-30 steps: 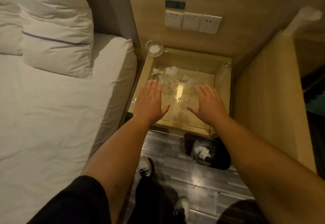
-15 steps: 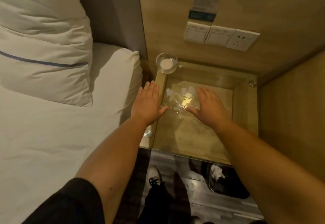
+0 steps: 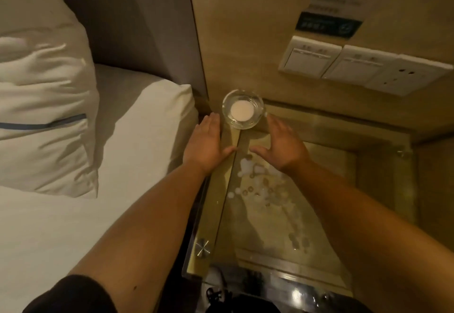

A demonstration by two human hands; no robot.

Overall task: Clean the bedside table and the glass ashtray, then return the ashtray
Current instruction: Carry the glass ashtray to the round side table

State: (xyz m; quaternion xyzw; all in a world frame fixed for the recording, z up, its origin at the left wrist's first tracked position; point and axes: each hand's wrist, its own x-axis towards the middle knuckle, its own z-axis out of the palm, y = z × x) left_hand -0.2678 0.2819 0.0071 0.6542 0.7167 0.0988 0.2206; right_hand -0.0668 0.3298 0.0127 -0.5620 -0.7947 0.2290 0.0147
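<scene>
Two open hands flank a glass ashtray at the table's back-left corner.

Head view: the glass ashtray (image 3: 242,109) is round, clear and thick-walled, with a pale white disc in its well, standing on the bedside table (image 3: 383,190) against the wall. The left hand (image 3: 205,143) and right hand (image 3: 282,144) lie on either side, fingers straight and pressed together, thumbs out, holding nothing. White scraps (image 3: 255,177) litter the glass top.

L hand (image 3: 207,141) & R hand (image 3: 282,144) open, palms down, arms extended fwd.

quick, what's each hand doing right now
Left hand: open, empty, left of the glass ashtray.
Right hand: open, empty, right of it.
</scene>
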